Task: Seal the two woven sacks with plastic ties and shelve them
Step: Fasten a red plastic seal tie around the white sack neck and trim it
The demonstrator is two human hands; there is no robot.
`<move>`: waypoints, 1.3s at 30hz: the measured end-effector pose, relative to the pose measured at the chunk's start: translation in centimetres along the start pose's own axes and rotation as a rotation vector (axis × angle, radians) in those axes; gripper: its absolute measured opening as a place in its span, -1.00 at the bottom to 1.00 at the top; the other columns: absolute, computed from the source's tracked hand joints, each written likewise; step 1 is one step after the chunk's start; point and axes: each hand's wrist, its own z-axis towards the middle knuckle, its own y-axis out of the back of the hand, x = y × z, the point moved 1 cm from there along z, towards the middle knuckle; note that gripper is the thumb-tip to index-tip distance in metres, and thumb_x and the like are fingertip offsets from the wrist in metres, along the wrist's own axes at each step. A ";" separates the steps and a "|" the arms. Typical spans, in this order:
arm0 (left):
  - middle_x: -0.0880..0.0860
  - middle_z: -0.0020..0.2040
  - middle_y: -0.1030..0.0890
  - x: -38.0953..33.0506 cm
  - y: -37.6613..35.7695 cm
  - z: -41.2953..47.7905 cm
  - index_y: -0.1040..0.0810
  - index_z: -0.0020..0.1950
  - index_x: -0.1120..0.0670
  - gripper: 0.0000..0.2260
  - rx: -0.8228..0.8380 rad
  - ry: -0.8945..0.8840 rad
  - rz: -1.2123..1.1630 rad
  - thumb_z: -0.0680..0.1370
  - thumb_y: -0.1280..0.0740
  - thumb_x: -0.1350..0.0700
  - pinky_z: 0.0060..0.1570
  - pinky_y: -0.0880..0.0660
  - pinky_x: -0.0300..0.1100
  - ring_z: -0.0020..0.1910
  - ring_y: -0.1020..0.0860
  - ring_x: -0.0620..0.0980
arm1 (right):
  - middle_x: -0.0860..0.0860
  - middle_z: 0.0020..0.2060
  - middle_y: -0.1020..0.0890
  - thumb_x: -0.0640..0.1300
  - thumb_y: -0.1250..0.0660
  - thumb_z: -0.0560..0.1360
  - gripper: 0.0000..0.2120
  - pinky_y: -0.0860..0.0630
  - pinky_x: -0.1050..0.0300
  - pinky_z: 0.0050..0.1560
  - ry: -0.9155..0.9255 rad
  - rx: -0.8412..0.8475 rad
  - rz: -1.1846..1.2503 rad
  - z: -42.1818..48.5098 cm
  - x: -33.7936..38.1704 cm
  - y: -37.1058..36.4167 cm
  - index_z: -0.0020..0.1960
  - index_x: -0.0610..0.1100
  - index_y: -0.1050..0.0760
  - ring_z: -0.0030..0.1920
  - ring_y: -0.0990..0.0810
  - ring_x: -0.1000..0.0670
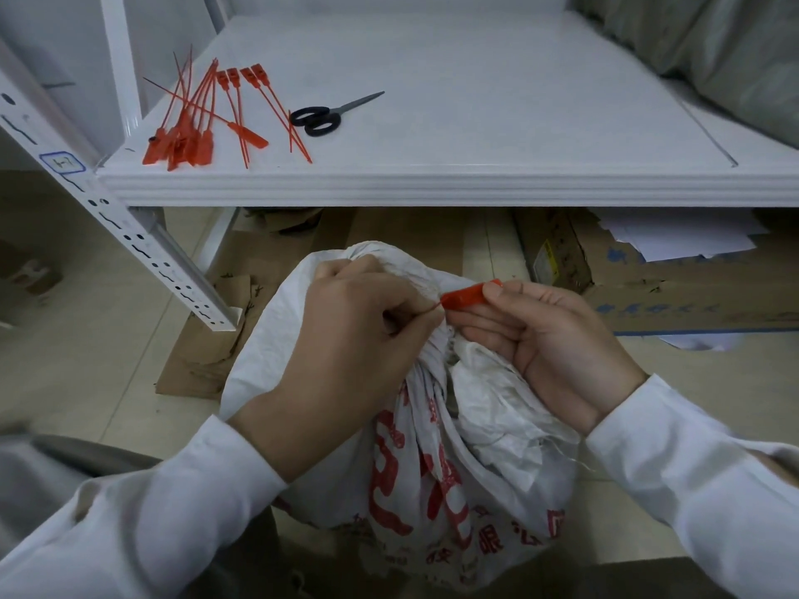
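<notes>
Down in the head view, a white sack (497,404) with red print stands on the tiled floor (86,339) just in front of the shelf (475,136). Its top is gathered into a twisted neck between the two hands.

The left hand (346,335) lies over the bunched top of the sack with its back to the camera. Its fingers are curled over the cloth, and the thumb and forefinger pinch the thin red strap of a tie (469,294). The right hand (557,335) is turned palm up just beside it. Its thumb and forefinger pinch the flat red head of the same tie, and the other fingers are loosely curled below, touching the sack's neck. The two pinches sit close together, the strap running between them. Whether the strap goes round the neck cannot be told. Both arms wear white sleeves (691,482).

On the white shelf, near its left front corner, lies a loose heap of spare ties (194,118), all red. Black-handled scissors (322,118) lie just right of them, blades shut and pointing to the right. A bulky grey-green bag (735,58) fills the far right of the shelf. A slotted white post (129,235) slants down at the left. Under the shelf, flattened cardboard (203,361) lies on the floor. To the right is a torn box (674,287) with white papers (674,235) on it.
</notes>
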 end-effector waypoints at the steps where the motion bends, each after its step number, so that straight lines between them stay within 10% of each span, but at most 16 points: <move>1: -0.10 -0.34 -0.58 -0.1 0.0 0.0 -0.63 -0.32 0.05 -0.87 -0.006 0.020 -0.013 0.40 -0.53 0.13 0.00 -0.34 -0.33 -0.15 -0.50 -0.13 | -0.24 -0.12 -0.70 -0.25 -0.28 0.50 -0.83 -0.64 0.21 -0.13 -0.005 -0.003 0.004 -0.1 0.0 0.1 -0.05 -0.35 -0.58 -0.13 -0.72 -0.07; 39: -0.07 -0.43 -0.38 -1.1 -1.7 0.9 -0.36 -0.38 0.02 -0.71 0.071 -0.105 0.221 0.38 -0.37 0.32 -0.08 -0.18 -0.17 -0.35 -0.40 -0.04 | -0.20 -0.21 -0.69 -0.19 -0.36 0.32 -0.75 -0.63 0.20 -0.08 0.037 -0.051 -0.001 -0.1 -0.2 0.6 -0.08 -0.33 -0.60 -0.22 -0.68 -0.01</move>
